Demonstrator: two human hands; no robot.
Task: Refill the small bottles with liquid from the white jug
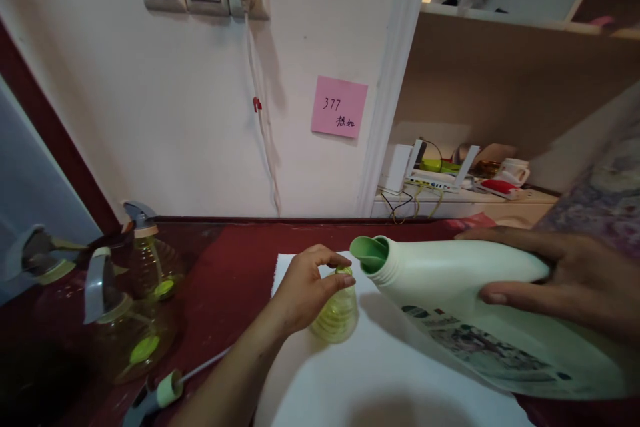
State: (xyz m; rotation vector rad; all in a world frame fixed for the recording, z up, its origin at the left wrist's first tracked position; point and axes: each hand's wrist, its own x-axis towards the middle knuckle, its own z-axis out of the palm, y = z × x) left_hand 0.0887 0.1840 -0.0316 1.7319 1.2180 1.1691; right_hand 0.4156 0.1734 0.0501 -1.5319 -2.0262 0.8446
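My left hand [315,287] pinches the neck of a small, clear yellow-green ribbed spray bottle body [336,317], which stands on white paper with its top uncovered. My right hand [565,277] grips a large pale green detergent jug [450,280], tilted nearly flat. Its green pouring spout [370,252] points left, just above and to the right of the small bottle's mouth. No stream of liquid shows between them. A loose spray head [157,397] with a long thin tube lies on the table beside my left forearm.
Spray bottles [155,260] with grey heads stand at the left on the dark red table [235,280]. White paper [320,387] lies under the small bottle. Behind are a wall with a hanging cable [263,133] and a shelf holding a white router [435,177]. Patterned cloth [600,180] hangs at right.
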